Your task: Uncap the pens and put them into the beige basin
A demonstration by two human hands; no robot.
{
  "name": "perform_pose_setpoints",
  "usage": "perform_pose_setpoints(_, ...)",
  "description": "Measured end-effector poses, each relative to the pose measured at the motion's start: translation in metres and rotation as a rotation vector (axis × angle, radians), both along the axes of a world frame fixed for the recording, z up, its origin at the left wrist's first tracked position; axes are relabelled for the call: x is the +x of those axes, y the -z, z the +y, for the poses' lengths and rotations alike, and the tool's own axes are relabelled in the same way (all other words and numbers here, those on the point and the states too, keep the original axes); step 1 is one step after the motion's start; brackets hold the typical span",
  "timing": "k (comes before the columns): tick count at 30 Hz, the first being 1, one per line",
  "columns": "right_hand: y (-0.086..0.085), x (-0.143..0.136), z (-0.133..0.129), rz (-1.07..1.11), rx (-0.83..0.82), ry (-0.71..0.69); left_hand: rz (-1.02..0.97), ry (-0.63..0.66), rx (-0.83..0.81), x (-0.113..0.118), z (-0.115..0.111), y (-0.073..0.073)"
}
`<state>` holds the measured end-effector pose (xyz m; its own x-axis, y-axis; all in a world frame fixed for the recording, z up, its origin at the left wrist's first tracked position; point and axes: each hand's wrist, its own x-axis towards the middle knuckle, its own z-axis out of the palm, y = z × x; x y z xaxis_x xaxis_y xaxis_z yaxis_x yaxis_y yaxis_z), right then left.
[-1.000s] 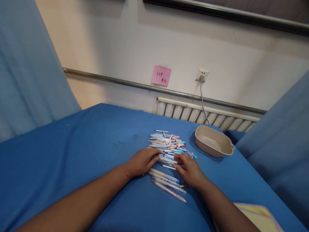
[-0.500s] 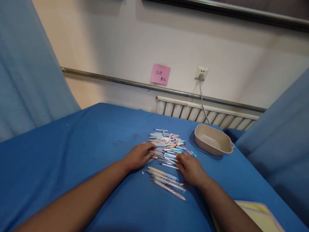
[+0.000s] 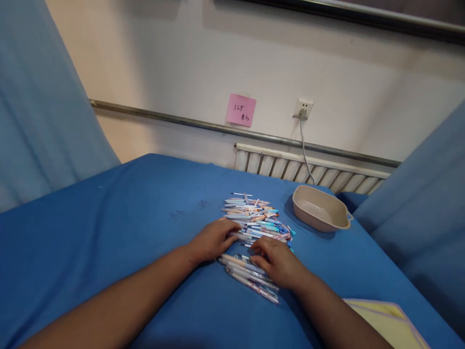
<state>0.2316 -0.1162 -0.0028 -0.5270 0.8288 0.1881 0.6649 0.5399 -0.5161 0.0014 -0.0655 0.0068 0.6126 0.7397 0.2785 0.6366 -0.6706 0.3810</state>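
A heap of pens and thin white pen refills (image 3: 250,209) lies on the blue cloth ahead of me. My left hand (image 3: 215,238) rests at the heap's left lower edge, its thumb and fingers apart and touching the pen ends. Nearer to me is a smaller row of pens (image 3: 250,283), lying side by side and slanted. Over this row's upper right part is my right hand (image 3: 278,262), fingers bent and pinching at a slim white-ended pen (image 3: 242,257). Its palm hides the far ends of some pens.
A beige plastic basin (image 3: 321,208) stands right of the heap. Yellow cloth or paper (image 3: 385,320) lies at lower right, partly behind my right forearm. Blue curtains (image 3: 47,106) hang on both sides. Behind the table are a radiator (image 3: 276,167) and a wall socket (image 3: 302,107).
My right hand has moved left and toward me, from the heap to the near row. My left hand has shifted slightly right. A slim pen now lies at the near row's top.
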Motion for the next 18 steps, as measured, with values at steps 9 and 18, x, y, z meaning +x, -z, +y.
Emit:
perform_pose_setpoints(9, 0.0, -0.006, -0.003, -0.098, 0.023, -0.078, 0.02, 0.098, 0.027, 0.005, -0.01, -0.01)
perform_pose_setpoints(18, 0.007, 0.001, 0.006, -0.023, -0.025, 0.02, 0.087, 0.202, -0.007, 0.008, -0.016, -0.015)
